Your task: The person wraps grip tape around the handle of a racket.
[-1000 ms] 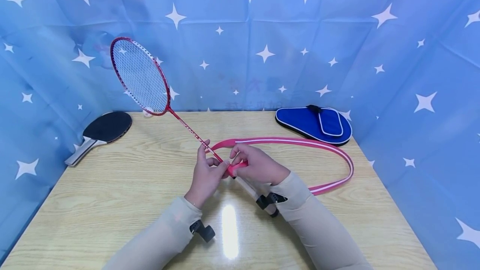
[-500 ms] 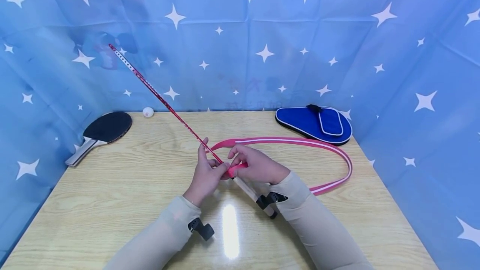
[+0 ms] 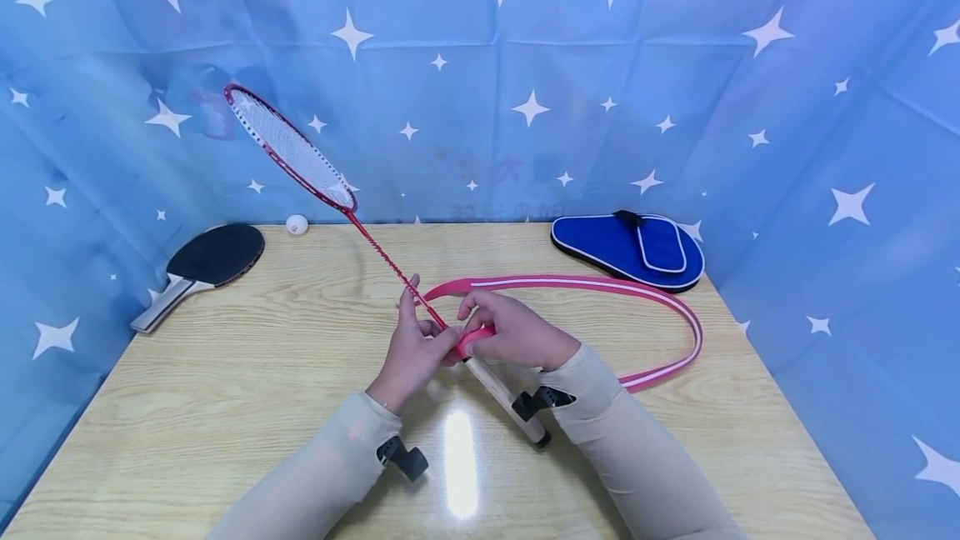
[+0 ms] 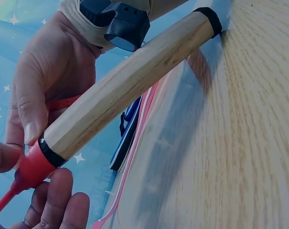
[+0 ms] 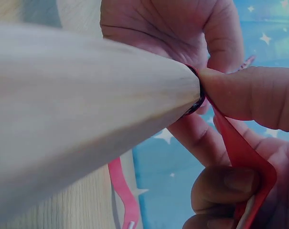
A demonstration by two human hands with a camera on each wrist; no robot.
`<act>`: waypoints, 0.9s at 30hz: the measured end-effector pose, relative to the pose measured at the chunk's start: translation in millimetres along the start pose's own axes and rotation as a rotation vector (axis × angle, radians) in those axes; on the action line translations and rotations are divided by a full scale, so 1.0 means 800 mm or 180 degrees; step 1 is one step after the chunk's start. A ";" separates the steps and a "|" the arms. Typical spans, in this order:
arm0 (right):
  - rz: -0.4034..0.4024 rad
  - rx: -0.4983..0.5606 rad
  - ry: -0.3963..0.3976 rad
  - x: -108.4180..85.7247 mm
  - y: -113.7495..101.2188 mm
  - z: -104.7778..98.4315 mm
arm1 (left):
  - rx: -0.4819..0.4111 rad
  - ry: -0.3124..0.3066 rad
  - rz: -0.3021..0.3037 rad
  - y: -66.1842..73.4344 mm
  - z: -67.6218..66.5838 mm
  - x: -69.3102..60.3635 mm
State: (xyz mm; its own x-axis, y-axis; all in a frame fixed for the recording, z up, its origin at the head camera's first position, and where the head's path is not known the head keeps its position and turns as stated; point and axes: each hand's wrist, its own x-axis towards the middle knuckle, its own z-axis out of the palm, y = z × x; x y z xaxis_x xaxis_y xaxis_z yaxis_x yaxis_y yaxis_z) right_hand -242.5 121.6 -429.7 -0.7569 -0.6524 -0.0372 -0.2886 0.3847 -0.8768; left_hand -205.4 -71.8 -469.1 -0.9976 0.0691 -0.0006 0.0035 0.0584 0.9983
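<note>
A red badminton racket (image 3: 292,152) slants up to the left, its face tilted. Its bare wooden handle (image 4: 130,81) points down toward the table, with a black band at each end. My left hand (image 3: 411,361) holds the racket around the red cone above the handle, thumb and fingers on it. With thumb and fingers, my right hand (image 3: 528,333) pinches a pink grip tape (image 5: 249,164) at the handle's upper end, seen close in the right wrist view. From there the white-striped tape loops over the table to the right; part of it is hidden behind my right forearm.
A black table tennis bat (image 3: 217,255) lies at the left, with a white ball (image 3: 297,224) behind it. At the back right sits a blue bat case (image 3: 615,247), the tape loop touching or passing close to it. A starry curtain (image 3: 450,107) surrounds the wooden table (image 3: 225,407).
The racket has turned about its shaft: face showing, then edge-on, now partly showing again. Both hands stay nearly in place, and the tape loop has shifted very slightly.
</note>
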 end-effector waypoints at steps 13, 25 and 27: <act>0.0137 0.0008 -0.0186 0.001 0.000 -0.003 | -0.0089 -0.0014 -0.0065 0.005 0.001 -0.001; 0.0211 -0.0107 -0.0298 -0.004 -0.008 -0.004 | -0.0189 -0.0080 -0.0081 0.006 0.001 0.000; 0.0213 -0.0139 -0.0273 -0.003 -0.008 -0.004 | -0.0185 -0.0089 -0.0094 0.006 0.001 0.000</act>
State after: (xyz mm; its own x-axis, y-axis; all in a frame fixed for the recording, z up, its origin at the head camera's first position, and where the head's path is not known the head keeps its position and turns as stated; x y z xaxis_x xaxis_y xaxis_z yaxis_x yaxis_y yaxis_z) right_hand -240.5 122.8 -422.7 -0.7229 -0.6772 -0.1374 -0.2658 0.4561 -0.8493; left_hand -205.7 -70.9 -464.4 -0.9949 0.0960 -0.0308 -0.0307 0.0028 0.9995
